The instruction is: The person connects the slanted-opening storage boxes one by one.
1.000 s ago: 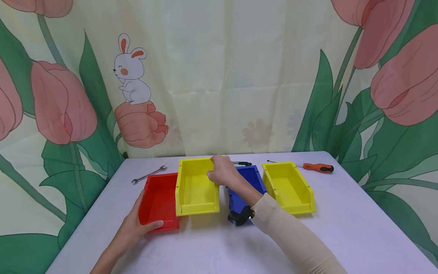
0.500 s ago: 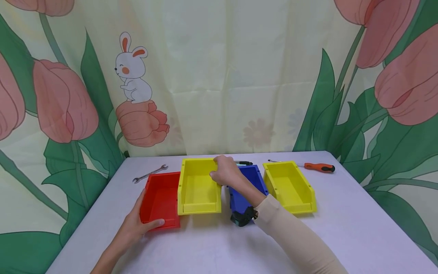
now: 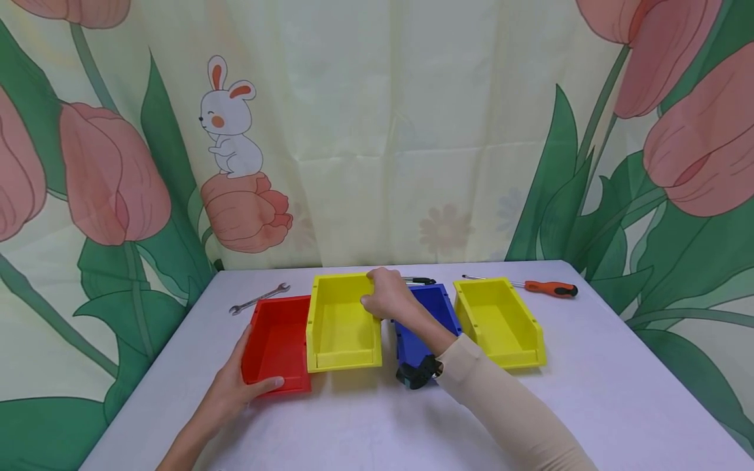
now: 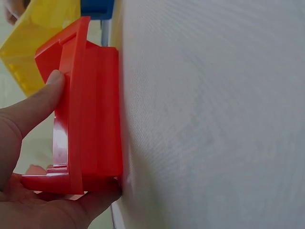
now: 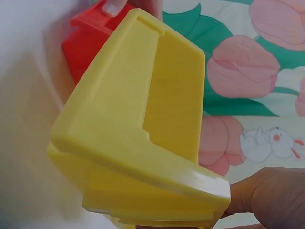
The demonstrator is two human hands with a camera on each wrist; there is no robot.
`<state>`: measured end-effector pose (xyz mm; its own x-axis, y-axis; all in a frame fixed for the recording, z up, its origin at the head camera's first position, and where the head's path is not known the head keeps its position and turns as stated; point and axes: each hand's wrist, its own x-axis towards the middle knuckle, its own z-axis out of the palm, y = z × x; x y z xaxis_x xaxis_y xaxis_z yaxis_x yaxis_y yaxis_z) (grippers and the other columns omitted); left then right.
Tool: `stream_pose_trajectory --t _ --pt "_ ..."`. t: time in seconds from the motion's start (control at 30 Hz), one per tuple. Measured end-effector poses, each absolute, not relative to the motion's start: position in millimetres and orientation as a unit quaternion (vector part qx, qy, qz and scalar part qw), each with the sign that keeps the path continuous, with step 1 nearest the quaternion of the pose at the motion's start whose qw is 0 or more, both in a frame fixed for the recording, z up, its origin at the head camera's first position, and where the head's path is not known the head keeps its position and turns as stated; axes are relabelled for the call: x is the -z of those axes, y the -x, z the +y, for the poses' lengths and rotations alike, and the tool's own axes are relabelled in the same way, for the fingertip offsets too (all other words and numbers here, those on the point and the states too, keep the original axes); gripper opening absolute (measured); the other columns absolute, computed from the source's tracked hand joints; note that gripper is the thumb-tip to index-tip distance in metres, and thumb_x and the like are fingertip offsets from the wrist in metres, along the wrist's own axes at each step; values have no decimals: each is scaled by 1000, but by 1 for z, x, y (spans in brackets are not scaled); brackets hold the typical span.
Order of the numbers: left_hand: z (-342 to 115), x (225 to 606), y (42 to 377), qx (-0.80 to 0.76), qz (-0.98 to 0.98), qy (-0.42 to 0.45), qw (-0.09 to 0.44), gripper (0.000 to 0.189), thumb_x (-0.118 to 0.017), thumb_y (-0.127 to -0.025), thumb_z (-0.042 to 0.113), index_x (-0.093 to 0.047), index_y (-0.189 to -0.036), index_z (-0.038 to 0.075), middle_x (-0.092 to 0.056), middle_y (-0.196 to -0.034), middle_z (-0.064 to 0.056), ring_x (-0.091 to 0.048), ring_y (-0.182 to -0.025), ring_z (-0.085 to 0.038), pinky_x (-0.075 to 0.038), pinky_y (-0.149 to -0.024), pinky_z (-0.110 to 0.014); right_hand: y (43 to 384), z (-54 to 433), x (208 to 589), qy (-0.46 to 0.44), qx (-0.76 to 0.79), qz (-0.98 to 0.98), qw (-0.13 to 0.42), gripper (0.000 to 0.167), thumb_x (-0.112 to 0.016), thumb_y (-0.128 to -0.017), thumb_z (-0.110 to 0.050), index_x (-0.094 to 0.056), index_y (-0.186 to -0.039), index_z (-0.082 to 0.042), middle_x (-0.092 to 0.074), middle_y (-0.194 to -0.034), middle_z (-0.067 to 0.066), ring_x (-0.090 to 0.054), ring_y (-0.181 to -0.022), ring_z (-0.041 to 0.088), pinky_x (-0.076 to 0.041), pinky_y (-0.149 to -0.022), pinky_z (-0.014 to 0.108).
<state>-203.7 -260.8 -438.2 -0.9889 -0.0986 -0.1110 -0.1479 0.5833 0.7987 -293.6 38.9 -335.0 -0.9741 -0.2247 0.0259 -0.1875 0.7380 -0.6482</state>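
My left hand (image 3: 232,386) grips a red bin (image 3: 277,347) at its left side, the thumb over the low front lip and the fingers along the outer wall. In the left wrist view the red bin (image 4: 97,114) sits at the table surface. With my right hand (image 3: 385,294) I hold a yellow bin (image 3: 344,324) by its right wall, raised above the table right beside the red one. The right wrist view shows this yellow bin (image 5: 109,105) tilted, its fingers partly hidden behind the wall. Both bins look bare inside.
A blue bin (image 3: 427,307) stands under my right forearm, with a second yellow bin (image 3: 501,320) to its right. A wrench (image 3: 259,299) lies at the back left, a pen (image 3: 419,280) behind the blue bin, and an orange-handled screwdriver (image 3: 548,288) at the back right. A curtain (image 3: 383,131) hangs behind the table.
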Motion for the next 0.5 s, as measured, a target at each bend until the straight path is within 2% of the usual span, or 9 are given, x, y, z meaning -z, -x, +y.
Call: stream_pose_trajectory --t 0.1,0.27,0.33,0.5 --pt "-260 439 204 -453 888 69 30 145 -100 -69 33 2 -172 27 -32 -167 -17 -39 -145 -44 -67 -91 -47 294 38 338 122 336 934 16 57 -67 -95 -6 -54 -149 6 -70 -130 26 -65 -66 19 -48 -50 18" --pt "-261 439 203 -453 889 65 26 144 -99 -70 32 2 -172 27 -32 -167 -17 -38 -145 -44 -66 -92 -48 294 35 345 126 322 938 19 54 -67 -95 -6 -57 -146 7 -71 -122 23 -67 -75 22 -53 -53 21" --pt "-261 439 203 -455 888 66 27 145 -100 -70 32 2 -172 28 -32 -167 -17 -38 -145 -44 -66 -92 -48 294 35 347 120 326 937 32 54 -68 -96 -6 -56 -147 7 -70 -123 23 -68 -78 22 -56 -56 22" --pt "-261 438 204 -454 888 66 28 145 -100 -69 33 2 -172 27 -32 -167 -17 -39 -145 -44 -67 -91 -48 295 37 342 112 342 932 36 57 -68 -98 -8 -53 -151 5 -67 -136 26 -68 -69 20 -56 -54 21"
